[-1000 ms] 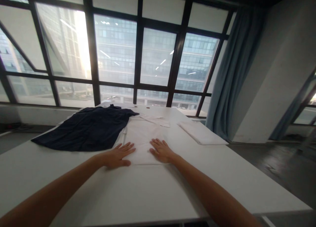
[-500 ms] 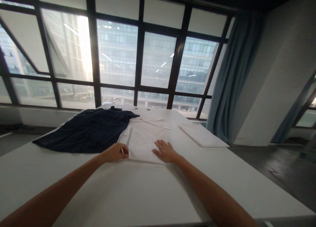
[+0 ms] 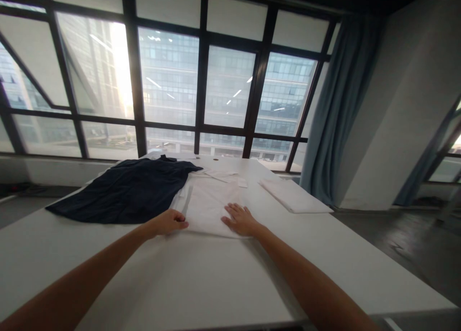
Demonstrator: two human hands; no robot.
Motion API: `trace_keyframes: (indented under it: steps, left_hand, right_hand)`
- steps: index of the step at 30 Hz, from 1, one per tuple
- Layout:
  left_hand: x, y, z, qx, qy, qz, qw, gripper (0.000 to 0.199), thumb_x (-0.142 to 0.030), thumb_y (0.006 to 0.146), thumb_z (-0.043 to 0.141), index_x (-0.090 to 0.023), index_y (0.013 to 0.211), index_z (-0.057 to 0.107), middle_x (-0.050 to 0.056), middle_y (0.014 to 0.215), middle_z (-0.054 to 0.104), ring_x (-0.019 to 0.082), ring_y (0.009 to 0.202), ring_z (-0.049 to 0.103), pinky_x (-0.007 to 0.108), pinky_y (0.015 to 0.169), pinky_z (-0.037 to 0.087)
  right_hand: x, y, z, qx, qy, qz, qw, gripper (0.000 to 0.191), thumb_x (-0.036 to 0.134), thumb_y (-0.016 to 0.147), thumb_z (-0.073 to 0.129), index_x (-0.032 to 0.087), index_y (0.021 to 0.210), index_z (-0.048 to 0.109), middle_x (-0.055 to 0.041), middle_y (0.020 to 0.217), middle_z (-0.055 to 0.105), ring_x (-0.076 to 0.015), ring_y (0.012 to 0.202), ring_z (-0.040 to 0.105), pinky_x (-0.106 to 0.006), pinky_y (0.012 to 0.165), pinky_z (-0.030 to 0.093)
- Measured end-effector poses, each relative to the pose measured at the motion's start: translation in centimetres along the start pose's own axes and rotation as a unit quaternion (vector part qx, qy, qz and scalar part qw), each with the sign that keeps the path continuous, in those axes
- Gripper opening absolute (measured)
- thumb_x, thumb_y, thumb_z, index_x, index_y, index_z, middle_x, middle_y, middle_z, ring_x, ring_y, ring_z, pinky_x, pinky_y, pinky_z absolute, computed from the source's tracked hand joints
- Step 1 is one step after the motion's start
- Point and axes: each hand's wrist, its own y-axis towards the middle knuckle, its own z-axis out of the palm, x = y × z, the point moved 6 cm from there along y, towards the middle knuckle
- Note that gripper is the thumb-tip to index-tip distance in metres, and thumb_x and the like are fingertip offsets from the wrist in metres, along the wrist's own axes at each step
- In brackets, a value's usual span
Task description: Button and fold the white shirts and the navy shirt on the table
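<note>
A white garment [image 3: 212, 204] lies flat on the white table [image 3: 216, 283], folded along its left side. My left hand [image 3: 172, 222] pinches the garment's near left corner between thumb and fingers. On the near right part of the same cloth, my right hand [image 3: 239, 219] rests palm down with its fingers spread. Just left of the white garment a dark navy garment [image 3: 126, 189] is laid out, its collar toward the window.
To the right on the table is a folded white cloth [image 3: 295, 196]. Large dark-framed windows [image 3: 230, 86] stand behind the table. A blue-grey curtain [image 3: 329, 115] hangs at the right, beside a pale pillar [image 3: 382, 129].
The fingers of my left hand have closed together at the garment's corner. My right hand stays in nearly the same spot. The view has shifted slightly.
</note>
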Motion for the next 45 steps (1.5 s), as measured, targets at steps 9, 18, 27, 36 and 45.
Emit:
trace_keyframes:
  steps: [9,18,27,36,45]
  left_hand:
    - [0.3,-0.6,0.4,0.049,0.082,-0.055,0.994,0.053,-0.068,0.065,0.051,-0.016,0.052,0.056,-0.002,0.046,0.044,0.011,0.046,0.036,0.026,0.050,0.027]
    - [-2.2,-1.2,-0.3,-0.088,0.301,-0.045,0.949,0.040,-0.047,0.082,0.052,-0.014,0.074,0.072,0.013,0.077,0.070,0.026,0.076,0.064,0.035,0.071,0.045]
    - [-2.8,2.9,6.9,-0.052,0.291,0.197,0.935,0.066,-0.052,0.098,0.015,-0.011,0.148,0.032,0.013,0.155,0.027,0.024,0.144,0.021,0.041,0.116,0.018]
    - [-0.6,3.2,3.0,0.014,0.342,0.185,0.921,0.055,-0.044,0.100,0.023,-0.021,0.149,0.030,0.009,0.157,0.022,0.025,0.145,0.017,0.050,0.116,0.011]
    - [-4.3,1.0,7.0,-0.058,0.286,0.264,0.919,0.060,-0.055,0.097,0.025,-0.024,0.148,0.035,0.008,0.152,0.035,0.023,0.142,0.028,0.045,0.117,0.015]
  right_hand:
    - [0.6,-0.7,-0.2,0.029,-0.018,-0.004,0.999,0.084,0.073,0.089,0.007,0.020,0.154,0.017,-0.0074,0.159,0.010,-0.0257,0.146,0.006,-0.053,0.114,0.005]
    - [1.2,-0.9,-0.8,0.014,-0.033,-0.012,0.999,0.080,0.069,0.092,0.013,0.018,0.152,0.024,-0.0104,0.158,0.016,-0.0300,0.144,0.012,-0.057,0.113,0.006]
    - [4.0,0.8,-0.2,-0.019,-0.015,-0.087,0.996,0.073,0.063,0.095,0.011,0.020,0.153,0.023,-0.0064,0.158,0.015,-0.0230,0.146,0.007,-0.045,0.116,0.003]
    - [0.2,-0.5,-2.0,-0.005,-0.078,0.014,0.997,0.072,0.065,0.094,0.019,0.019,0.143,0.044,-0.0129,0.149,0.038,-0.0295,0.137,0.033,-0.052,0.112,0.012]
    - [3.8,0.1,-1.6,-0.066,-0.053,-0.081,0.993,0.064,0.058,0.096,0.024,0.021,0.146,0.039,-0.0079,0.152,0.034,-0.0233,0.139,0.029,-0.041,0.113,0.019]
